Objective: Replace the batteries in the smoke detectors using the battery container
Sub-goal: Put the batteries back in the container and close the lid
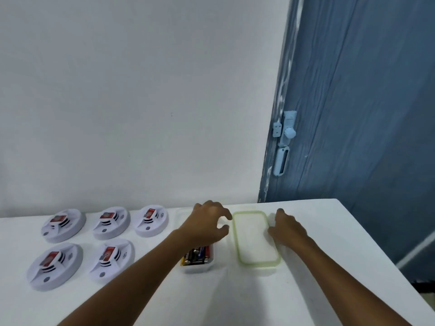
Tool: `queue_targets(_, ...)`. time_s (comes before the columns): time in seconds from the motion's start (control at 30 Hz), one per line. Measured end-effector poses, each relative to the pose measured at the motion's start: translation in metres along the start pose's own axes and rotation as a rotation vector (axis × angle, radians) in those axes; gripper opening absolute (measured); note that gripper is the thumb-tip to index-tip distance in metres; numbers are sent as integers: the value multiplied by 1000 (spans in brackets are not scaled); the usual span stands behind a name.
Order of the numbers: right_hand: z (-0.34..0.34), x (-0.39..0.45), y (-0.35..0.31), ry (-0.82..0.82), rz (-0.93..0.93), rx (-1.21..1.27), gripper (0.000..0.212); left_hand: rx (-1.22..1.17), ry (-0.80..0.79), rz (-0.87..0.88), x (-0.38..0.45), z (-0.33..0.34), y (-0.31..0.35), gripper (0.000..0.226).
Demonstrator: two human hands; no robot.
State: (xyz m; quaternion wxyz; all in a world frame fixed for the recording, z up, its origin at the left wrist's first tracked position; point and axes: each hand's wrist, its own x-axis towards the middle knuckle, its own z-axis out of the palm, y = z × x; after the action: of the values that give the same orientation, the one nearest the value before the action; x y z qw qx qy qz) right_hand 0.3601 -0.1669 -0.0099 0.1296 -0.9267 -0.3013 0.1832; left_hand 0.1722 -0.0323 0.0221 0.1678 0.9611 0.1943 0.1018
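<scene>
I see a white table [306, 267] carrying five smoke detectors [110, 257] left of my hands, a battery container [200, 267] under my left hand [209, 222], and a lid [255, 238] between my left and right hand [286, 228].

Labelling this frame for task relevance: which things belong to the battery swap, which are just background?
Job:
- five smoke detectors, backs up
- battery container, open, batteries inside
- green-rimmed lid, beside it
- left hand over the container
- right hand at the lid's edge

Background:
- white table
- blue door
- door latch
</scene>
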Motion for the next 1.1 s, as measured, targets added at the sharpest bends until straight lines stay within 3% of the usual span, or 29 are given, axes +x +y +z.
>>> queue_targets(0.13,-6,-1,12,22,84,468,31,-395,22,-80,15,9,29,19)
queue_targets(0.23,-28,-8,-5,174,53,725,14,-924,-88,-340,22,4,51,37)
queue_targets(0.33,-48,-31,-45,280,-221,755,6,-1415,-168,-527,28,-2,65,56)
queue_targets(0.43,-49,-55,-79,237,-493,647,8,-1670,45,-566,32,-10,60,45)
queue_targets(0.53,-45,-57,-92,306,-648,652,7,-1698,215,-496,24,-23,35,14)
queue_targets(0.6,-42,-49,-92,465,-630,607,21,-1781,243,-477,14,-34,10,16)
queue_targets(0.63,-41,-43,-89,463,-570,585,33,-1817,235,-479,8,-40,0,15)
queue_targets(0.7,-37,-39,-88,176,-365,692,51,-1840,190,-484,-7,-50,-17,13)
queue_targets(0.77,-29,-39,-90,-222,-182,949,49,-1793,171,-499,-20,-53,-31,13)
queue_targets(0.8,-24,-40,-90,-330,-133,1031,44,-1722,179,-529,-25,-52,-36,12)
queue_targets(0.87,-14,-39,-93,-367,-115,1065,38,-1437,224,-646,-35,-49,-47,4)
queue_targets(0.97,0,-41,-95,-385,-104,1076,38,-996,232,-757,-51,-45,-64,11)
queue_targets(1.1,21,-49,-96,-381,-86,989,40,-807,188,-788,-62,-38,-75,24)
